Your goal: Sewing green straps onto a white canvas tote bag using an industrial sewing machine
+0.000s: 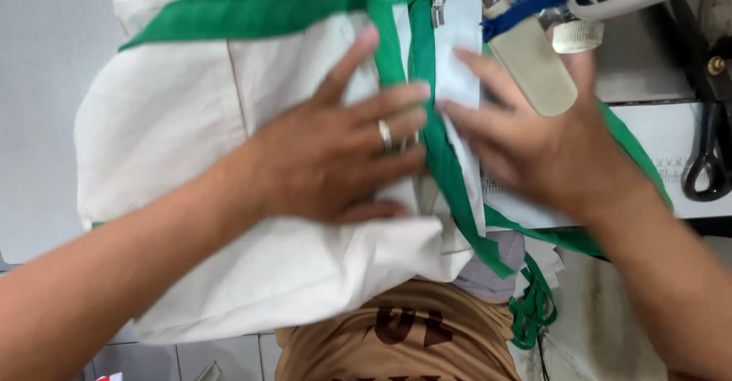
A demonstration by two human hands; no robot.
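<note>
— Cloth (pixel 191 122), white and soft, lies on the table under both hands, green tape (pixel 438 152) running down between them.

— Left hand (pixel 335 160) presses flat, fingers spread, gripping nothing; right hand (pixel 534 145) likewise, near the sewing machine (pixel 534 61). Best keep the tape straight, cloth smooth.

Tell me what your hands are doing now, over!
Left hand flat on white cloth. Right hand pressing beside green strip. Sewing machine lever over right hand.
</note>
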